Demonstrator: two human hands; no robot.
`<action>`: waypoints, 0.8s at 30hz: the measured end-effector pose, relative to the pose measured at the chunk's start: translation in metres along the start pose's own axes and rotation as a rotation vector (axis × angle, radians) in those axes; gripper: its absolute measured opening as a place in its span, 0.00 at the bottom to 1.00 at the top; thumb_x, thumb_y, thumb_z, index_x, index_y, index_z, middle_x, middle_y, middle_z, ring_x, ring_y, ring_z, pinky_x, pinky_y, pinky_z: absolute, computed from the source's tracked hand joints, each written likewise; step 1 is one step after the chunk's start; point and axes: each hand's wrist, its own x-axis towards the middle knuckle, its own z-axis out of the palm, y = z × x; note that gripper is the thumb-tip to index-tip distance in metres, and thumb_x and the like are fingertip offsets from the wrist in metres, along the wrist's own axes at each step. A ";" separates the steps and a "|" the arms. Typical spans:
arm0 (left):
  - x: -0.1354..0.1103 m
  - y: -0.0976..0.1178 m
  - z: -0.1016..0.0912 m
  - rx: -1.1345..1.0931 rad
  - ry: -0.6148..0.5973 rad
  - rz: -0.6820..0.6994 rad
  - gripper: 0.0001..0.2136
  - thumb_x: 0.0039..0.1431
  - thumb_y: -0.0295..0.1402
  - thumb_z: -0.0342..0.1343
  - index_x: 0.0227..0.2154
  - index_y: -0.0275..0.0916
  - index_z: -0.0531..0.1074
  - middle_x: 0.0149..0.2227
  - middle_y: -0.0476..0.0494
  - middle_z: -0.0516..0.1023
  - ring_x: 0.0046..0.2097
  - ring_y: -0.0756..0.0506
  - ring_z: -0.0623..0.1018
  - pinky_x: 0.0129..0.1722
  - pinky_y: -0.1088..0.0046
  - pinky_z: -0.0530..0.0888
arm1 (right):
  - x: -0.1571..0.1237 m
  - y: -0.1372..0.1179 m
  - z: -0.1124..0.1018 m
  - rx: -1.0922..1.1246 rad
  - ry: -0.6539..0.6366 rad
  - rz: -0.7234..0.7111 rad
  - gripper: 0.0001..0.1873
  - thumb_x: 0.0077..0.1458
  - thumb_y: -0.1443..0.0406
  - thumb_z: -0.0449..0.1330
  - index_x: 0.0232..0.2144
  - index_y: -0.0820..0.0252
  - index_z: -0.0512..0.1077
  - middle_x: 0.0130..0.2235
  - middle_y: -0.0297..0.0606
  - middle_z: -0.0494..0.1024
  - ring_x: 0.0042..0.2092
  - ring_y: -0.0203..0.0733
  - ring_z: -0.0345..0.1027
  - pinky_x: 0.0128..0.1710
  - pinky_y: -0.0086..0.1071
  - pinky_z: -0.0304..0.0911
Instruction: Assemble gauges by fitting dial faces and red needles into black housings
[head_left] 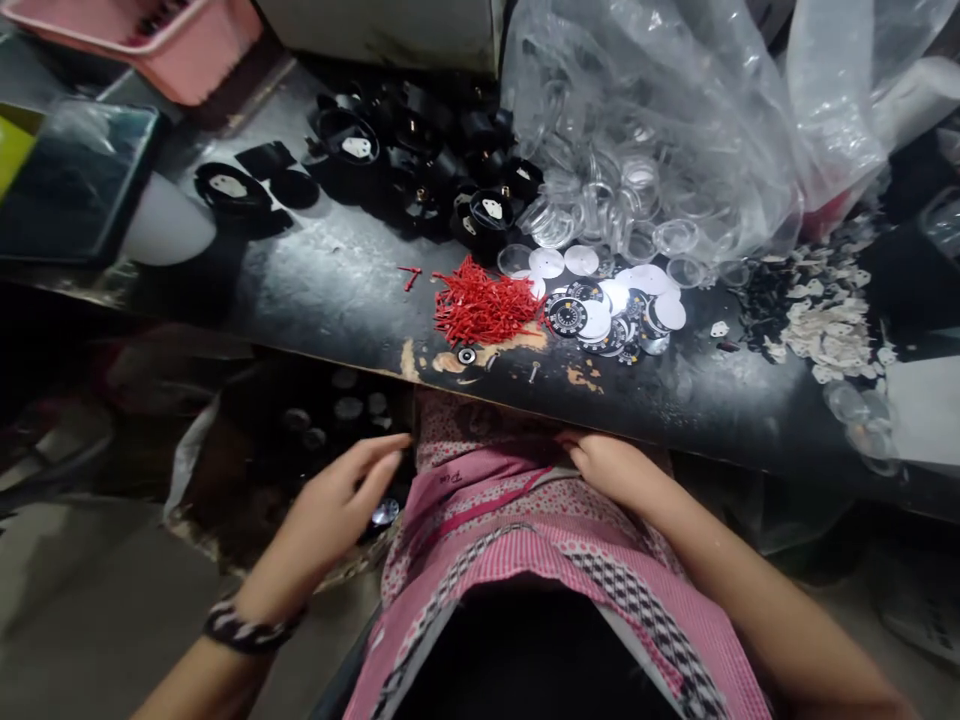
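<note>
My left hand (330, 510) hovers below the table edge beside my lap, fingers stretched out and holding nothing, just above a small shiny round part (385, 513) in a sack of parts. My right hand (611, 468) rests on the pink patterned cloth (517, 520) over my lap, fingers curled down into the fabric near the table edge; its fingertips are hidden. On the black table (330, 290) lie a heap of red pointer needles (484, 305) and a pile of round dial faces (600, 315).
Black round housings (420, 165) crowd the table's back. A clear plastic bag of transparent lenses (645, 150) stands at the back right. White and black small parts (814, 320) lie at the right. A pink basket (142, 35) sits top left.
</note>
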 end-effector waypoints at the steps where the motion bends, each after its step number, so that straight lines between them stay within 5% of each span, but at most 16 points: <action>1: 0.001 0.013 0.011 -0.030 -0.085 0.051 0.18 0.63 0.46 0.47 0.48 0.45 0.74 0.50 0.42 0.79 0.53 0.39 0.77 0.57 0.58 0.68 | 0.004 0.003 0.004 -0.023 0.003 0.006 0.16 0.62 0.72 0.50 0.44 0.60 0.76 0.47 0.44 0.80 0.46 0.46 0.75 0.48 0.39 0.69; 6: 0.002 0.060 0.067 -0.165 -0.401 0.263 0.15 0.56 0.43 0.59 0.46 0.50 0.78 0.49 0.46 0.81 0.53 0.41 0.77 0.57 0.63 0.69 | 0.015 0.005 0.025 -0.126 0.013 0.059 0.07 0.61 0.66 0.58 0.40 0.60 0.75 0.46 0.44 0.79 0.48 0.45 0.73 0.51 0.42 0.67; 10: 0.000 0.068 0.065 -0.179 -0.402 0.292 0.14 0.59 0.39 0.56 0.47 0.49 0.78 0.50 0.43 0.81 0.53 0.40 0.78 0.55 0.61 0.70 | 0.022 -0.002 0.038 -0.153 0.034 0.099 0.07 0.56 0.70 0.59 0.32 0.56 0.77 0.40 0.43 0.81 0.43 0.48 0.76 0.45 0.40 0.69; 14: 0.003 0.078 0.020 -0.148 -0.303 0.309 0.10 0.61 0.34 0.55 0.41 0.49 0.80 0.41 0.48 0.85 0.42 0.45 0.83 0.43 0.72 0.77 | 0.024 -0.014 0.032 -0.114 0.090 0.008 0.10 0.50 0.73 0.58 0.32 0.56 0.77 0.38 0.46 0.82 0.40 0.53 0.77 0.43 0.44 0.71; 17: 0.019 0.080 -0.025 -0.109 -0.065 0.267 0.13 0.65 0.36 0.49 0.38 0.45 0.80 0.36 0.47 0.84 0.36 0.46 0.83 0.39 0.74 0.77 | 0.018 -0.030 0.013 -0.003 0.088 -0.106 0.10 0.55 0.70 0.54 0.32 0.57 0.75 0.34 0.40 0.82 0.36 0.46 0.77 0.40 0.38 0.71; 20: 0.062 0.074 -0.076 -0.036 0.309 0.204 0.17 0.68 0.38 0.43 0.48 0.40 0.75 0.47 0.40 0.81 0.47 0.43 0.80 0.51 0.66 0.73 | 0.009 -0.049 -0.020 0.300 0.000 -0.213 0.11 0.58 0.69 0.50 0.31 0.55 0.72 0.32 0.34 0.80 0.33 0.39 0.75 0.35 0.31 0.68; 24: 0.152 0.070 -0.131 0.116 0.615 0.158 0.20 0.65 0.34 0.50 0.58 0.36 0.65 0.64 0.32 0.64 0.65 0.37 0.62 0.64 0.54 0.58 | 0.008 -0.057 -0.068 0.342 0.246 -0.193 0.10 0.59 0.63 0.51 0.34 0.54 0.72 0.34 0.37 0.80 0.35 0.42 0.75 0.35 0.34 0.68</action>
